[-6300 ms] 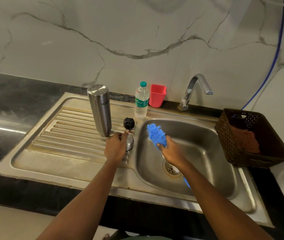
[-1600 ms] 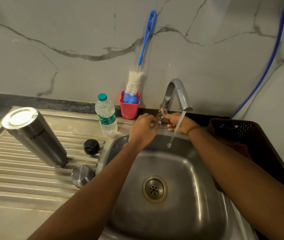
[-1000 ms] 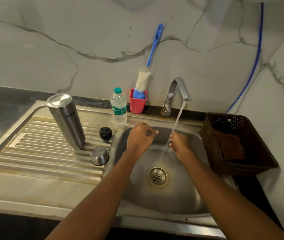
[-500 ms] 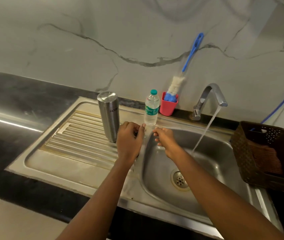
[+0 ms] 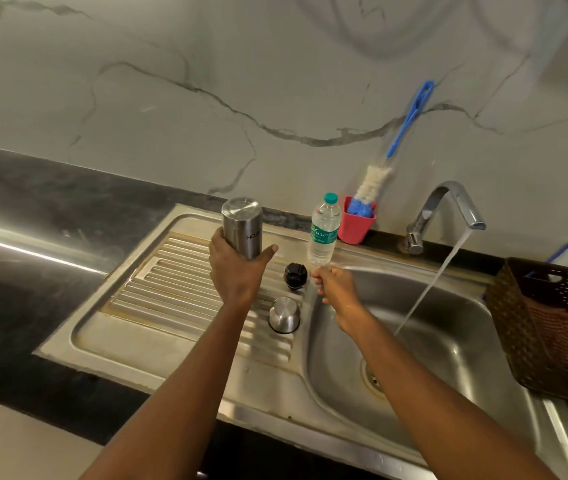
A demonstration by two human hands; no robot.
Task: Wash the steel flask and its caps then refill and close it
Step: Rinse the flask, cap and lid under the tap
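Note:
The steel flask [image 5: 243,226] stands bottom-up on the ribbed drainboard [image 5: 178,289]. My left hand [image 5: 237,273] grips its lower half, thumb on the right side. The black inner cap [image 5: 295,276] and the steel outer cap [image 5: 284,314] lie on the drainboard just right of that hand. My right hand [image 5: 336,289] hovers over the basin's left rim, fingers loosely curled and holding nothing, fingertips just under the base of the plastic water bottle [image 5: 324,230]. The tap [image 5: 448,209] runs a stream into the sink basin [image 5: 455,362].
A red cup [image 5: 358,225] holding a blue-handled bottle brush [image 5: 410,119] stands against the marble wall behind the bottle. A brown basket [image 5: 517,306] with a cloth sits at the sink's right edge. Dark countertop lies to the left.
My left hand has moved from the caps up to the flask and taken hold of it. My right hand stays by the water bottle's base. The tap keeps running.

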